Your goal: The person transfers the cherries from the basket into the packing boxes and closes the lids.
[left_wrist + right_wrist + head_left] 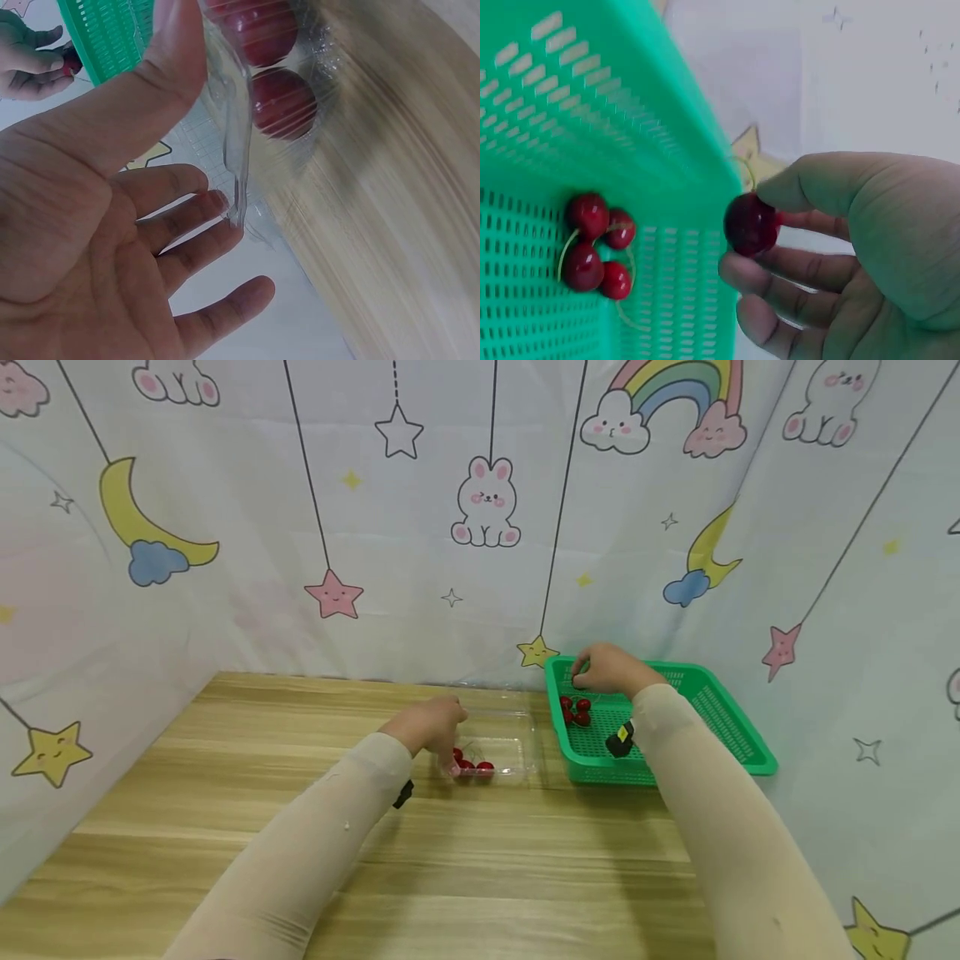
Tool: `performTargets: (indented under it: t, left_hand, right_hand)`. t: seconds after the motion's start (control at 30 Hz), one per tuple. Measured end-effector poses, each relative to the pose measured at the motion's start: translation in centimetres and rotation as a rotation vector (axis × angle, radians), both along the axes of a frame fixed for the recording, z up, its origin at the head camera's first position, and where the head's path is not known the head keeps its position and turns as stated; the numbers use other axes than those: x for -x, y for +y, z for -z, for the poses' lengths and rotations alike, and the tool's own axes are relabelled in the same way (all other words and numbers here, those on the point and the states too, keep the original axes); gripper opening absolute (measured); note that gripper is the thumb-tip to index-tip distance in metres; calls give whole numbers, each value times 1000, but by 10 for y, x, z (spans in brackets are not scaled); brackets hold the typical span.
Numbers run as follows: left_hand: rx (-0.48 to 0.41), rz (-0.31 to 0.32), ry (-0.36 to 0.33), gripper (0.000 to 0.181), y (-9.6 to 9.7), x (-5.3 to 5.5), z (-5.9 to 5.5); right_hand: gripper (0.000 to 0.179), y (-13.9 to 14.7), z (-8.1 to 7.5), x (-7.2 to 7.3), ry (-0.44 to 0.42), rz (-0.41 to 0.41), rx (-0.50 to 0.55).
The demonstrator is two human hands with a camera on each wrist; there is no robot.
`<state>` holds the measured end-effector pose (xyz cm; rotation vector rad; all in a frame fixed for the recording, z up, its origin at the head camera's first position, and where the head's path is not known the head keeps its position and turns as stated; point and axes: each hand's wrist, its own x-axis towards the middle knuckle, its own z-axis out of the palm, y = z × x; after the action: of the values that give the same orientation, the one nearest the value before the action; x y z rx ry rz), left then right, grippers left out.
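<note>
In the head view, the clear box (506, 750) lies at 6 o'clock on the wooden tabletop (525, 868), with red cherries (485, 768) at its own 7 o'clock. The left hand (429, 725) is at the 9 o'clock edge of the box and covers part of this side. The green basket (600, 767) stands at 4 o'clock, and four cherries (582, 718) lie near its own 9 o'clock wall. Above its 10 o'clock corner is the right hand (609, 670), which pinches one dark cherry (576, 682). The right sleeve (731, 827) passes over the near wall of the basket and hides a part of its inside. Behind everything hangs a cloth (405, 527) with printed stars and rabbits.

In the left wrist view, two cherries show at 12 to 1 o'clock through the clear plastic (its reflections disturb the look a little). The left grip is relaxed, fingers spread, with the thumb and fingertips against the box edge. The basket appears at 11 o'clock, partly behind the thumb.

In the right wrist view, the right grip holds the dark cherry between thumb and fingers, close to the centre, beside the basket's rim. The four cherries inside lie at 8 o'clock, their thin stems visible.
</note>
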<state>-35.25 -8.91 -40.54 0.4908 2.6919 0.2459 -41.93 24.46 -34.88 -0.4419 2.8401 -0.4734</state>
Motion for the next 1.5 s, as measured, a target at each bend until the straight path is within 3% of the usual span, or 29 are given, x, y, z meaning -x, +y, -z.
performTargets:
  t: [0.2, 0.37, 0.5, 0.7, 0.97, 1.23, 1.37, 1.5]
  left_hand:
    - [4, 2, -6, 110, -1, 1, 1]
    - [24, 16, -4, 111, -5, 1, 3]
    - [20, 3, -9, 111, -7, -1, 3]
    - [18, -1, -22, 111, -5, 0, 2]
    - [15, 5, -23, 110, -3, 3, 2]
    - [27, 29, -13, 113, -2, 5, 2]
    - [33, 39, -10, 114, -1, 5, 2]
    - [39, 32, -11, 113, -1, 5, 1]
  right_hand:
    - [28, -22, -9, -14, 85, 2, -15]
    - [26, -49, -13, -29, 102, -69, -26]
    - [21, -76, -3, -41, 43, -173, -21]
    - [15, -105, 26, -53, -26, -356, -81]
    - [13, -123, 52, -54, -95, -438, -156]
    - [16, -132, 69, -43, -192, -482, -214]
    - [28, -135, 73, -40, -256, -477, -210]
    - [17, -134, 67, -44, -273, -436, -195]
